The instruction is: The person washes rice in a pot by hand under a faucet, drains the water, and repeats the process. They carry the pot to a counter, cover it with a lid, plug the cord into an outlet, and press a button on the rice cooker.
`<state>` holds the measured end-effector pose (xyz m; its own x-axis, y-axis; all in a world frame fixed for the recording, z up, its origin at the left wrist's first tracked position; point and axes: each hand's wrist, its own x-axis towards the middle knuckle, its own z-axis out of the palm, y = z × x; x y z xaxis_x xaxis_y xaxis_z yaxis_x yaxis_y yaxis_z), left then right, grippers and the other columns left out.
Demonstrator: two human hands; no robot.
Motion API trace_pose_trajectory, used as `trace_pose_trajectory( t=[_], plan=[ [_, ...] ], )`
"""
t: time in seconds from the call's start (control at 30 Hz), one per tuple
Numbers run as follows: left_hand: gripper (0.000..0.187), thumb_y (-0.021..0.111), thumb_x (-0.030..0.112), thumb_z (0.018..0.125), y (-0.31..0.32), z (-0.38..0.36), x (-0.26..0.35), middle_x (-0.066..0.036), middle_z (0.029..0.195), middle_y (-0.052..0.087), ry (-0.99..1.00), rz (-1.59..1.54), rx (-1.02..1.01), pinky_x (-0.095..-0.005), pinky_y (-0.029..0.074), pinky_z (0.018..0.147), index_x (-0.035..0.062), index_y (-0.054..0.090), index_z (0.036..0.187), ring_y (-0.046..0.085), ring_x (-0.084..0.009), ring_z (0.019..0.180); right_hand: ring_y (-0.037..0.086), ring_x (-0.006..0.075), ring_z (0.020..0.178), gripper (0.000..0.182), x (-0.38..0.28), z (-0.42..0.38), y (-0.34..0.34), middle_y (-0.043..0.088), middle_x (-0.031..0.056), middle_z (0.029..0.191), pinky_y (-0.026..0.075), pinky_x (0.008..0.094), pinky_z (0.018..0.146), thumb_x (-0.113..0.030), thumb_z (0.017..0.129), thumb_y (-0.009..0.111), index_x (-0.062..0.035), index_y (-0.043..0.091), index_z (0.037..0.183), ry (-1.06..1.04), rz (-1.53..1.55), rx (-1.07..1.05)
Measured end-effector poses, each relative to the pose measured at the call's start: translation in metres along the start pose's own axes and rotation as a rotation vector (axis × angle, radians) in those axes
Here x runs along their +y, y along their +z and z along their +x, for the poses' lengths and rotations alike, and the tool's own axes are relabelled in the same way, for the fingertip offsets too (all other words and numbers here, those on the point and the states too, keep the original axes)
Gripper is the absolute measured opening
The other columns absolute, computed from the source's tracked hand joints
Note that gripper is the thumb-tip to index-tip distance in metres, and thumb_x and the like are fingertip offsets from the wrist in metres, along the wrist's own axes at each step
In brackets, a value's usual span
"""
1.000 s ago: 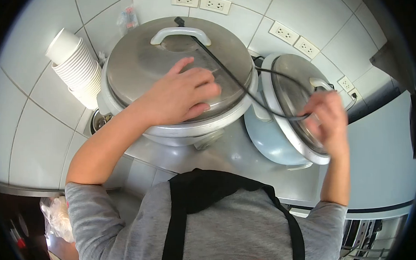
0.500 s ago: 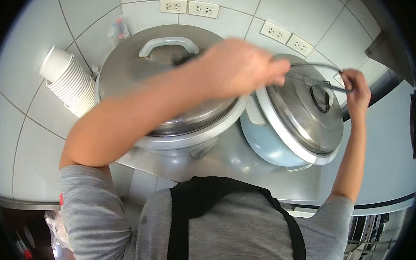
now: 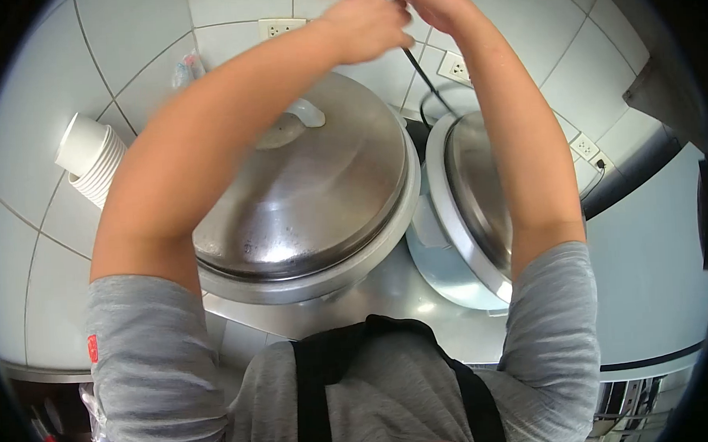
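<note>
Both hands are raised together at the top edge of the view, in front of the tiled wall. My left hand is closed around a black power cord, slightly blurred. My right hand meets it there, fingers curled in by the cord and partly cut off by the frame. The cord runs down behind the smaller light-blue rice cooker, whose steel lid is partly hidden by my right forearm. Beneath my left arm stands a larger cooker with a domed steel lid and a pale handle.
A stack of white cups is at the left by the wall. Wall sockets line the tiles, and a black plug sits in one at the right. Both cookers stand on a steel counter; a light-blue surface lies to the right.
Both hands have moved up and left, from above the smaller cooker to the wall behind the larger one. They have come together, and the cord moved with them. The view has shifted slightly.
</note>
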<state>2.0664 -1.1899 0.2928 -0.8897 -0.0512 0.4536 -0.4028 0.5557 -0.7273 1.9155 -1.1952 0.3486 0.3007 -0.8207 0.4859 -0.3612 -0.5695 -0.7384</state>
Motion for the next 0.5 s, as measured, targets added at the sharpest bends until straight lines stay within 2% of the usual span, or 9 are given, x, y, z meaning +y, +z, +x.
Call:
trace_pose_trajectory(
  t=[0.07,0.1,0.2,0.23,0.3,0.33,0.43,0.5],
  plan=[
    [0.021,0.05,0.019,0.087,0.008,0.006,0.009,-0.001,0.098,0.062,-0.011,-0.001,-0.042,-0.0355,0.046,0.088,0.0224,0.066,0.1,0.054,-0.0253,0.105,0.057,0.0205,0.084,0.044,-0.036,-0.002,0.029,0.062,0.0116,0.096,0.047,0.0346,0.071,-0.019,0.082,0.061,-0.0101,0.055,0.124,-0.088,0.04,0.011],
    [0.021,0.049,0.018,0.087,0.012,0.011,0.013,0.0,0.1,0.062,-0.016,-0.004,-0.063,-0.0354,0.045,0.09,0.0213,0.066,0.099,0.051,-0.0261,0.11,0.054,0.0152,0.076,0.051,-0.045,-0.006,0.036,0.063,0.0098,0.09,0.046,0.0297,0.063,-0.028,0.083,0.063,-0.0041,0.052,0.126,-0.09,-0.151,0.019],
    [0.023,0.051,0.018,0.084,0.028,0.038,0.011,0.0,0.108,0.059,-0.209,-0.189,-0.171,-0.0365,0.044,0.093,0.0171,0.066,0.102,0.047,-0.0246,0.116,0.053,0.015,0.066,0.051,-0.018,0.017,0.027,0.064,0.0094,0.085,0.045,0.0282,0.058,-0.027,0.084,0.062,-0.0017,0.051,0.127,-0.014,-0.215,0.174],
    [0.027,0.052,0.014,0.083,0.036,0.035,0.007,-0.001,0.117,0.055,-0.06,-0.093,0.036,-0.0386,0.043,0.096,0.014,0.062,0.109,0.045,-0.0218,0.119,0.05,0.0131,0.059,0.038,-0.012,0.029,0.016,0.061,0.0069,0.073,0.041,0.027,0.053,-0.024,0.084,0.062,-0.0013,0.058,0.115,-0.126,-0.119,0.377],
    [0.027,0.051,0.009,0.084,0.027,0.038,0.007,-0.001,0.121,0.05,0.183,-0.012,0.442,-0.0387,0.042,0.096,0.0149,0.059,0.11,0.045,-0.0211,0.119,0.046,0.011,0.055,0.02,-0.043,0.015,-0.008,0.057,0.0033,0.067,0.038,0.0258,0.05,-0.021,0.084,0.062,-0.0039,0.062,0.094,-0.433,0.033,0.622],
    [0.028,0.051,0.007,0.085,0.022,0.038,0.011,-0.001,0.123,0.048,0.304,0.032,0.644,-0.0388,0.042,0.096,0.0153,0.057,0.111,0.044,-0.0208,0.119,0.043,0.0091,0.054,0.016,-0.064,0.002,-0.015,0.053,0.0008,0.065,0.036,0.0241,0.048,-0.022,0.085,0.063,-0.0063,0.061,0.087,-0.527,0.099,0.592],
    [0.048,0.063,0.01,0.077,0.032,0.034,0.047,-0.003,0.117,0.047,0.199,-0.322,0.765,-0.0376,0.043,0.093,0.0204,0.05,0.122,0.045,-0.0239,0.111,0.032,0.0026,0.047,0.015,-0.11,-0.021,-0.044,0.045,-0.0056,0.062,0.026,0.02,0.044,-0.023,0.089,0.062,-0.0086,0.062,0.084,-0.739,0.19,0.536],
    [0.056,0.069,0.014,0.073,0.011,0.03,0.061,-0.008,0.121,0.042,-0.24,-0.636,0.705,-0.0373,0.043,0.094,0.0155,0.044,0.123,0.045,-0.0268,0.112,0.032,0.0044,0.048,0.015,-0.129,-0.027,-0.056,0.045,-0.0051,0.062,0.026,0.0212,0.045,-0.022,0.089,0.061,-0.0075,0.062,0.086,-0.819,0.218,0.629]
  ],
)
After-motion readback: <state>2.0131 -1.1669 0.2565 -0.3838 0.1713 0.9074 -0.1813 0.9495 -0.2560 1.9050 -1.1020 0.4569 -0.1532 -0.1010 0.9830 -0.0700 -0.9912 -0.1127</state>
